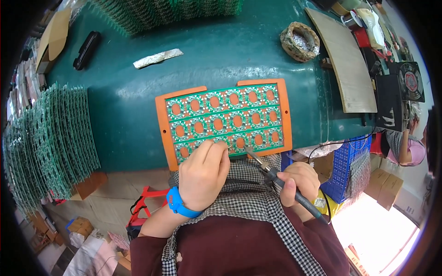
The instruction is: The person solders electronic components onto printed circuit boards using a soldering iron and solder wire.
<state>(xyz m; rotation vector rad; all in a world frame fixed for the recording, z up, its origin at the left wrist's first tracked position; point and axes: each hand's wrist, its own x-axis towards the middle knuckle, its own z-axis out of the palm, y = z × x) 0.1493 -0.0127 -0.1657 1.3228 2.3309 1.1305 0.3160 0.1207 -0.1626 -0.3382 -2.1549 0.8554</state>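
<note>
A green circuit board panel [225, 110], with rows of ring-shaped boards, lies in an orange frame [164, 138] at the table's near edge. My right hand [301, 184] is closed round the dark handle of a soldering iron [276, 177], whose tip meets the panel's bottom row right of its middle. Over the same row, left of the iron's tip, my left hand [205, 168] is closed with its fingertips pinched together. What those fingertips hold, if anything, is hidden. A blue wristband [182, 205] is on my left wrist.
Standing circuit panels [60, 133] fill the table's left side, with more panels [165, 14] at the far edge. A crumpled strip [158, 58], a black case [86, 49], a crusted round pot [300, 41] and a grey board [345, 60] lie beyond. The iron's cable [328, 202] trails right, near a blue crate [343, 179].
</note>
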